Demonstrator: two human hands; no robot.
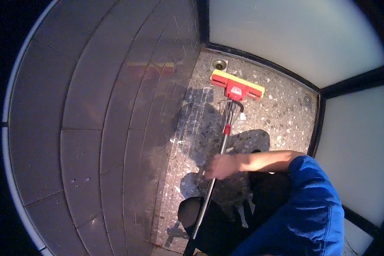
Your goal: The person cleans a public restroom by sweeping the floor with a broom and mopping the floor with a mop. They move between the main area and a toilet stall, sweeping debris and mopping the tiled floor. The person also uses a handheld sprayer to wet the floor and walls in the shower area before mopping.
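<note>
My right hand (223,166), at the end of a blue-sleeved arm from the right, is closed around the silver pole of a sponge mop (221,147). The pole slants from the lower edge up to a red head with a yellow sponge strip (247,82). That head rests on the speckled stone floor (281,115), just below a round metal drain (219,65). A red collar and a metal lever sit on the pole between hand and head. My left hand does not show.
Dark grey wall tiles (85,106) rise along the left side. Frosted panels (294,34) in black frames close off the far and right sides. A second round drain cover (307,100) lies near the right frame. My dark-clothed legs (217,226) fill the lower middle.
</note>
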